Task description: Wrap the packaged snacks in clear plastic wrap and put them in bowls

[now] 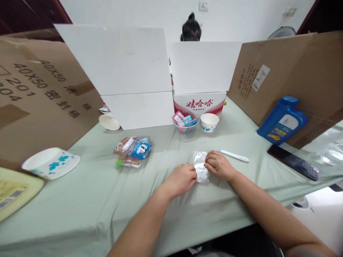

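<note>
A small clear plastic bag [200,167] lies on the green tablecloth, crinkled and shiny. My left hand [184,175] has its fingers curled on the bag's left edge. On the opposite side, my right hand [218,165] grips the right edge with bent fingers. Whether anything is inside the bag I cannot make out. Just beyond my right hand lies a white slim pen-like tool [234,156]; its near end is partly hidden by the hand. A thin dark piece [203,142] lies on the cloth above the bag.
Packaged snacks [133,151] lie to the left. A clear bowl [184,127] of pink and blue packets and a paper cup [209,122] stand before a white carton [199,101]. At right are a blue bottle [282,119] and a phone [293,161]; a tipped paper bowl [50,163] sits left.
</note>
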Available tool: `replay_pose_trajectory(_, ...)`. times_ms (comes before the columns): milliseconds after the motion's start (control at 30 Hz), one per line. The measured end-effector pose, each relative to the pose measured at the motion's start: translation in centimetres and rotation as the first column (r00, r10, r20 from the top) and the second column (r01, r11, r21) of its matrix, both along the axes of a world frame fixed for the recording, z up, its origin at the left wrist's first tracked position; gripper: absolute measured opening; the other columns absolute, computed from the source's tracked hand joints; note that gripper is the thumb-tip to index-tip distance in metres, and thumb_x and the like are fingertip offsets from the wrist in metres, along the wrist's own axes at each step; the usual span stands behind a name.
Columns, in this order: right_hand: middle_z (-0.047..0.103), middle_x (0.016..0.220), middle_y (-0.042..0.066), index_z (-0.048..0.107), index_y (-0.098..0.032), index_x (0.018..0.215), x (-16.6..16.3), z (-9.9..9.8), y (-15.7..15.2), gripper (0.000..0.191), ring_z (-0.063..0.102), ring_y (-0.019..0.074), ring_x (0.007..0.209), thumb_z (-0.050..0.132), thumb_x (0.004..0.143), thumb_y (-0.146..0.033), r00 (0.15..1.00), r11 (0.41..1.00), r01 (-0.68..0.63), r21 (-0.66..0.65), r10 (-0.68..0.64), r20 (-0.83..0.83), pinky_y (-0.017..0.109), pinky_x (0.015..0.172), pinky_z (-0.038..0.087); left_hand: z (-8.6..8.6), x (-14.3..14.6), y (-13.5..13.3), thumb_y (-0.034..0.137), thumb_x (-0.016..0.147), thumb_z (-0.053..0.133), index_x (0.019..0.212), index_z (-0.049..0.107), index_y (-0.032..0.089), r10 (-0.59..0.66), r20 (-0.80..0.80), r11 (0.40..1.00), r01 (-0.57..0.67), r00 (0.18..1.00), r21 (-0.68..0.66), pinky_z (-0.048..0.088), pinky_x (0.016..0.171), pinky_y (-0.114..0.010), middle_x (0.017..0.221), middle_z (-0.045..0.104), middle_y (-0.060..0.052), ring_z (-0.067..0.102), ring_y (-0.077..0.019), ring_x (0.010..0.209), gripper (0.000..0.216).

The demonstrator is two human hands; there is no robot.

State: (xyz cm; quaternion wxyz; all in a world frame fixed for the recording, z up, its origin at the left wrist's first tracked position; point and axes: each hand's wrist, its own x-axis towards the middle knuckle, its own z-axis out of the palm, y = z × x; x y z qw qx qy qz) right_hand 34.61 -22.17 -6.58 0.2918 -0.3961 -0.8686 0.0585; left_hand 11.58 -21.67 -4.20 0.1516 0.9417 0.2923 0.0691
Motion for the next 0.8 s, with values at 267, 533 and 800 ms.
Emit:
replay_pose_trajectory(267, 0.068, 0.105, 0.012, 0.065, -0.019, 0.109, -1.0, 0.4, -0.7, 0.050, 0.059, 0.0244, 0.099, 0.059, 0.082, -0.061, 0.959, 0.956, -0.276, -0.096, 0.281, 0.035, 0.041, 0.092, 0.046, -0.4, -0.2, 0.3, 0.015, 0.091, 0.045, 0.089, 0.061, 0.018, 0.069, 0.108, 0.997, -0.065, 0.992, -0.039, 0.048, 0.081, -0.031, 0.090, 0.066, -0.005, 0.061, -0.0185, 0.086, 0.016)
replay_pose_trajectory(533, 0.070, 0.088, 0.009, 0.066, -0.019, 0.094, -1.0, 0.5, -1.1, 0.031, 0.064, 0.0182, 0.087, 0.040, 0.098, -0.036, 0.963, 0.949, -0.268, -0.165, 0.269, -0.013, 0.031, 0.080, 0.049, -0.8, -0.5, 0.8, 0.032, 0.077, 0.072, 0.113, 0.055, 0.019, 0.040, 0.147, 0.997, -0.029, 0.988, -0.076, 0.041, 0.102, -0.041, 0.124, 0.059, -0.009, 0.050, -0.0268, 0.121, 0.043)
replay_pose_trajectory(800, 0.071, 0.087, 0.006, 0.065, -0.020, 0.102, -1.4, -1.1, 0.5, 0.029, 0.064, 0.0159, 0.074, 0.043, 0.097, -0.038, 0.975, 0.964, 0.203, -0.172, -0.216, -0.060, 0.026, 0.069, 0.047, -1.3, -0.8, 1.6, 0.021, 0.080, 0.065, 0.101, 0.060, 0.018, 0.031, 0.085, 0.996, -0.024, 0.996, -0.082, 0.045, 0.097, -0.038, 0.113, 0.064, -0.008, 0.059, -0.0258, 0.110, 0.023)
